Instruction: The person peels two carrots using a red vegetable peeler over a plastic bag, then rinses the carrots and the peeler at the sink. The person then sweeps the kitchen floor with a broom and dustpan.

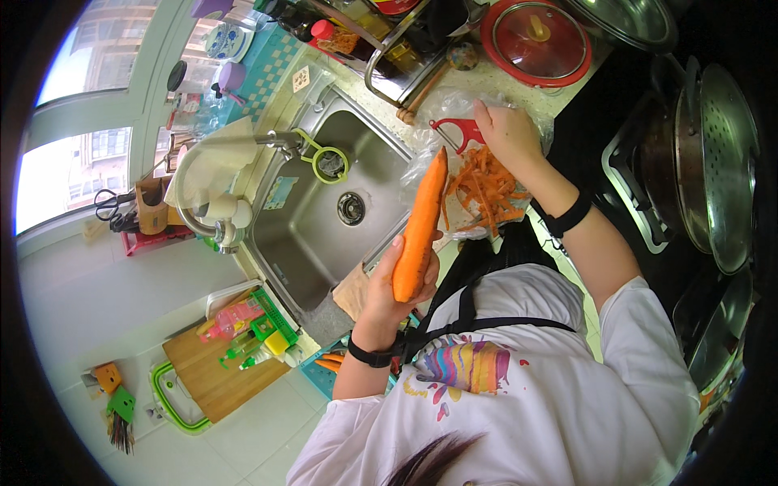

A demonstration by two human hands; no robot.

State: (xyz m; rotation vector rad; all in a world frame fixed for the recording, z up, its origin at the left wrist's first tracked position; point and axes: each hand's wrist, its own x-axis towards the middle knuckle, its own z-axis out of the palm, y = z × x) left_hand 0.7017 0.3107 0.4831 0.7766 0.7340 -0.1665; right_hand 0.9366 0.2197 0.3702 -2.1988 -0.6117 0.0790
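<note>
My left hand (401,282) grips the thick end of a large, mostly peeled orange carrot (420,234), its narrow tip pointing up toward the back of the counter. In my right hand (509,136) is a red-handled vegetable peeler (465,132), its metal blade just above the carrot's tip with a small gap between them. Below the peeler and beside the carrot, a heap of orange carrot peelings (486,185) lies on a crumpled clear plastic bag (419,161) on the counter.
A steel sink (328,225) with a curved faucet (188,182) lies left of the carrot. A metal rack (380,73) of bottles and a red-rimmed glass lid (535,42) stand behind. Pans (708,164) are on the black stove at right. A wooden board (225,376) is at lower left.
</note>
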